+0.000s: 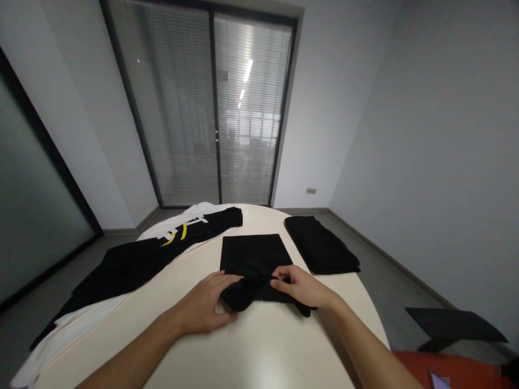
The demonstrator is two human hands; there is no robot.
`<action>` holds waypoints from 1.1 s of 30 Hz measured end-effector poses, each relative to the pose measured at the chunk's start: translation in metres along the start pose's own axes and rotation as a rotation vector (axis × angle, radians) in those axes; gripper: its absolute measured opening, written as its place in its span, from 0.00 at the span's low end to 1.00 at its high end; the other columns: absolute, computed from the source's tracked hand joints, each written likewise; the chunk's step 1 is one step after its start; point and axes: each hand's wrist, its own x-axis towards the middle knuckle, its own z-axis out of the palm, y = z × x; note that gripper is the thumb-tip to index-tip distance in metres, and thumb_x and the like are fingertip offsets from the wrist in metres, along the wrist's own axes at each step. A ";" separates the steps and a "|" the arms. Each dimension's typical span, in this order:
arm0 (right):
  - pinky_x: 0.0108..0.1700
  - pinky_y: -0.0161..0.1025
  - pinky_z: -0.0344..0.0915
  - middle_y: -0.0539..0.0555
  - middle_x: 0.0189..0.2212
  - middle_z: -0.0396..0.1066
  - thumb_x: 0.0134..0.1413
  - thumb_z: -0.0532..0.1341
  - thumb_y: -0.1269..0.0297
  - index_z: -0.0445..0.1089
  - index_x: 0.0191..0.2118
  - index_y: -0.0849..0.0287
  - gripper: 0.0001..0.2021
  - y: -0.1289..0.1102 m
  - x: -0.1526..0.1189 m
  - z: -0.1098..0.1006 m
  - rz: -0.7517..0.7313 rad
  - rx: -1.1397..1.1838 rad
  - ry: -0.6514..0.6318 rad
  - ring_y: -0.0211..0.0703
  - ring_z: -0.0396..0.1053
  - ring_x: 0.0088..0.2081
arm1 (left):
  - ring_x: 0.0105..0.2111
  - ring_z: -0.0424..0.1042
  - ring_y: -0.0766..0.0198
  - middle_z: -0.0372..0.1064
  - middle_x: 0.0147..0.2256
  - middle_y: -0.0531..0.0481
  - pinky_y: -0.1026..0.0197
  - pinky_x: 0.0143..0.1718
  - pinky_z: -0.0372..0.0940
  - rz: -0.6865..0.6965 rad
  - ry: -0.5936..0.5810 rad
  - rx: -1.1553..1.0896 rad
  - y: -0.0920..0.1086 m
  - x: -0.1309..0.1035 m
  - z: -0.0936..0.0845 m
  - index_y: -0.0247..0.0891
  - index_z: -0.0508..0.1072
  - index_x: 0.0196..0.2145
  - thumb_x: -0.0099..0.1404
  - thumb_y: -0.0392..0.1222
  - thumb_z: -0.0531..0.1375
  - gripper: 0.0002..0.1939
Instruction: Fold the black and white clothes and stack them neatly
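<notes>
A black garment (pixel 255 254) lies partly folded on the table, its far part flat and square and its near part bunched up. My left hand (pixel 211 302) is at its near left side, fingers stretched over the bunched fabric and thumb apart below it. At the near right my right hand (pixel 298 283) pinches a fold of the same garment between thumb and fingers. A loose black end hangs out below the right wrist. The garment's exact kind cannot be made out.
The pale round table (pixel 259 346) carries a folded black garment (pixel 322 246) at the right. Along its left edge lie a black garment with white and yellow print (pixel 162 259) and white fabric (pixel 87 321). A red chair seat (pixel 458 370) stands at the lower right.
</notes>
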 end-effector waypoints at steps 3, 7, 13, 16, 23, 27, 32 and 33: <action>0.30 0.34 0.55 0.47 0.26 0.65 0.58 0.60 0.45 0.72 0.38 0.61 0.20 0.000 -0.001 -0.003 -0.004 0.039 -0.021 0.36 0.59 0.27 | 0.43 0.77 0.55 0.78 0.43 0.48 0.57 0.46 0.68 -0.123 0.076 -0.075 0.005 0.007 0.007 0.42 0.73 0.49 0.61 0.37 0.59 0.17; 0.42 0.36 0.63 0.51 0.39 0.70 0.49 0.68 0.45 0.71 0.50 0.58 0.27 -0.003 -0.014 -0.020 -0.002 0.030 -0.161 0.41 0.66 0.39 | 0.32 0.76 0.57 0.77 0.30 0.51 0.60 0.37 0.67 -0.249 0.167 -0.178 -0.001 0.012 0.010 0.41 0.74 0.37 0.63 0.37 0.56 0.07; 0.60 0.43 0.60 0.57 0.59 0.62 0.24 0.78 0.49 0.61 0.63 0.55 0.54 0.008 -0.031 -0.038 0.052 -0.093 -0.222 0.53 0.63 0.57 | 0.42 0.75 0.52 0.79 0.38 0.48 0.55 0.46 0.68 -0.311 0.339 -0.422 -0.016 0.018 0.009 0.37 0.76 0.41 0.64 0.43 0.58 0.11; 0.64 0.47 0.56 0.61 0.61 0.59 0.28 0.77 0.49 0.59 0.64 0.58 0.54 0.017 -0.030 -0.037 0.027 -0.164 -0.140 0.56 0.60 0.60 | 0.45 0.75 0.49 0.78 0.42 0.47 0.52 0.49 0.67 -0.338 0.377 -0.503 -0.019 0.020 0.006 0.36 0.76 0.44 0.65 0.47 0.59 0.15; 0.58 0.48 0.62 0.56 0.45 0.73 0.52 0.66 0.56 0.73 0.46 0.62 0.18 0.016 -0.015 -0.035 -0.101 -0.063 0.026 0.52 0.68 0.50 | 0.46 0.74 0.51 0.78 0.43 0.47 0.55 0.49 0.66 -0.306 0.383 -0.422 -0.024 0.016 0.001 0.37 0.75 0.45 0.69 0.50 0.56 0.16; 0.53 0.46 0.65 0.54 0.39 0.75 0.56 0.64 0.55 0.75 0.39 0.62 0.14 0.010 -0.013 -0.032 -0.129 0.043 -0.016 0.50 0.70 0.45 | 0.35 0.73 0.56 0.75 0.34 0.50 0.58 0.40 0.65 -0.230 0.276 -0.255 -0.026 0.006 -0.004 0.38 0.72 0.41 0.69 0.41 0.53 0.10; 0.53 0.48 0.67 0.56 0.43 0.76 0.59 0.61 0.47 0.73 0.50 0.60 0.23 0.016 -0.010 -0.025 -0.115 0.243 0.023 0.51 0.71 0.46 | 0.34 0.72 0.57 0.74 0.33 0.50 0.57 0.41 0.66 -0.189 0.325 -0.297 -0.024 0.005 -0.005 0.37 0.73 0.40 0.69 0.44 0.53 0.12; 0.55 0.50 0.66 0.56 0.45 0.75 0.60 0.60 0.46 0.72 0.53 0.59 0.24 0.018 -0.009 -0.025 -0.106 0.252 0.049 0.52 0.71 0.48 | 0.38 0.73 0.55 0.76 0.36 0.48 0.55 0.45 0.66 -0.192 0.367 -0.338 -0.022 0.006 -0.004 0.36 0.74 0.42 0.69 0.46 0.53 0.14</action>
